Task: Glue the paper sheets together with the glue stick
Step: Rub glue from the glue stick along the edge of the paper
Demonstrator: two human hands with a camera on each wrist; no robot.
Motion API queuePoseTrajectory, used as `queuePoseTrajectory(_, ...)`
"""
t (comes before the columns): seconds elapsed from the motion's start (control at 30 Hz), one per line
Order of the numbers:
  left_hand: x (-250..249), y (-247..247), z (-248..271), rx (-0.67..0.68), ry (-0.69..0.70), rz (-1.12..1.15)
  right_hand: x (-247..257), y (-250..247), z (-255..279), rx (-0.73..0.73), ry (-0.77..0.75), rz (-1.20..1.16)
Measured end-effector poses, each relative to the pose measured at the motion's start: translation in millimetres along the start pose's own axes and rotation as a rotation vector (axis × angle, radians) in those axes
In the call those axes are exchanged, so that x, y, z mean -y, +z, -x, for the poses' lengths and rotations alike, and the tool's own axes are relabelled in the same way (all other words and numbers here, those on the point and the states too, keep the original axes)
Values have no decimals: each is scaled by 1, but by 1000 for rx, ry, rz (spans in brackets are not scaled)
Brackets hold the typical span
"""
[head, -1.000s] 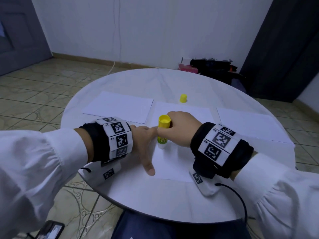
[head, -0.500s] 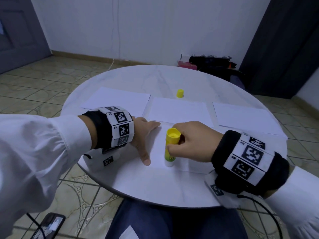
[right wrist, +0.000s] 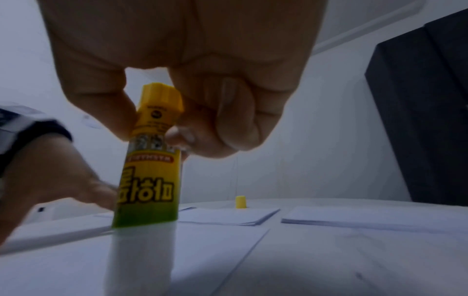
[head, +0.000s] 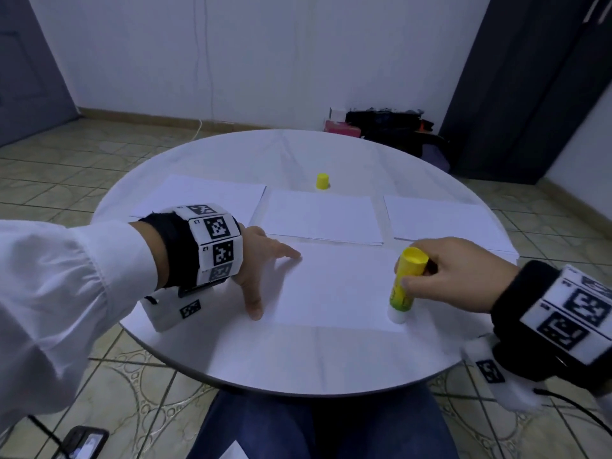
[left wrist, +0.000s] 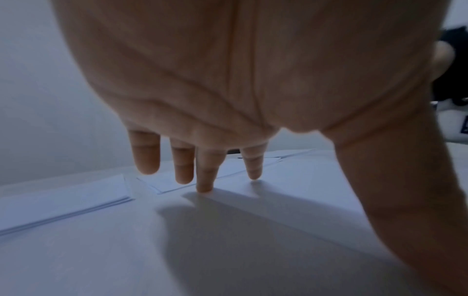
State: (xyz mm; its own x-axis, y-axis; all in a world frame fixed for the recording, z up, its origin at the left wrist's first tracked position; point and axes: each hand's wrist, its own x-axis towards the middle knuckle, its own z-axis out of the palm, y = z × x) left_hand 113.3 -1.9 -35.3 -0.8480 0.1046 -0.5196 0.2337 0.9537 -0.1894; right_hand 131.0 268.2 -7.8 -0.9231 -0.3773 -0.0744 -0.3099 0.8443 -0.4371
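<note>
One sheet (head: 334,286) lies at the near table (head: 298,366) edge, glue stick (head: 404,286) standing tip-down on its right near corner. Right hand (head: 453,273) pinches the stick's upper body. Left hand (head: 261,260), fingers (left wrist: 206,176) spread and straight, pins the sheet's left edge. Step: spreading glue. Next, likely more strokes, then lay a sheet from the far stacks (head: 321,215) on top. Cap (head: 322,181) stands beyond.
</note>
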Motion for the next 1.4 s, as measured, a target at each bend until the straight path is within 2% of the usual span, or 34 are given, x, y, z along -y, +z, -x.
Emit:
queuePoseTrajectory(0.17,-3,-3,-1,2,29,-75,-12,-6,-43,-182,170,-22)
queuePoseTrajectory(0.27,-3,-4,-1,11,26,-63,-11,-9,-60,-216,241,-66)
queuePoseTrajectory(0.43,-3,-4,0,11,22,-50,-8,-6,-58,-186,238,-32)
queuePoseTrajectory(1.03,-7,-6,3,28,-3,-61,-3,-4,10,3,108,-17)
queuePoseTrajectory(1.1,-6,-6,4,37,4,-48,-5,-10,11,-2,86,-147)
queuePoseTrajectory(1.13,-6,-6,4,42,8,-40,-8,-15,10,-44,78,-292)
queuePoseTrajectory(1.27,-1,-7,3,48,17,0,-32,-32,-10,-297,189,-872)
queuePoseTrajectory(1.4,3,-8,-1,45,36,22,-44,-23,-42,-261,284,-984)
